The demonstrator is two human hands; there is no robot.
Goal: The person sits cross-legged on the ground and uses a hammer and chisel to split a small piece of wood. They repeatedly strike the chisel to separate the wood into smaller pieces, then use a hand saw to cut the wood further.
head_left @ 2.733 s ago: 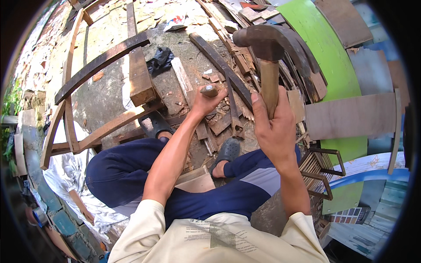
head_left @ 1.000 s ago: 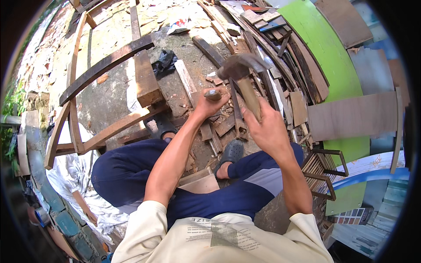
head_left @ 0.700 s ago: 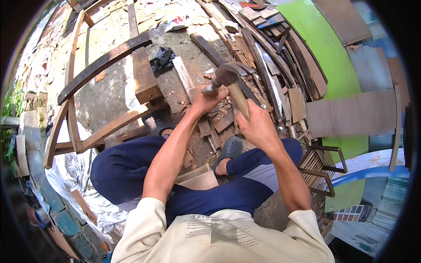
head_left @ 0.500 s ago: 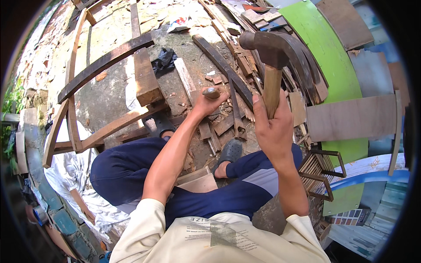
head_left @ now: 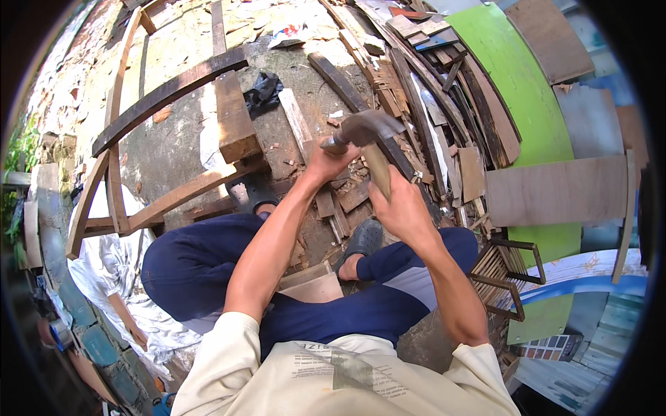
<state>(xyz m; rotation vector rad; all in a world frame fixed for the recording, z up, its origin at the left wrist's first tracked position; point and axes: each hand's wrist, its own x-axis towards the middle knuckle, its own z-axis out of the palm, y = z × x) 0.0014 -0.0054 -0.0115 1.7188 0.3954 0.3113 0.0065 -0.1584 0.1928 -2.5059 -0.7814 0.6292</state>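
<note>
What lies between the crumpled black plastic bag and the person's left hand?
In the head view, a long, narrow, whitish wooden strip lies between the bag and the left hand.

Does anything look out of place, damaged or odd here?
A crumpled black plastic bag lies beside the thick beam, looking like stray rubbish. Loose wood scraps lie untidily, at mixed angles, near the right shoe. The hammer in the right hand shows no obvious damage.
</note>
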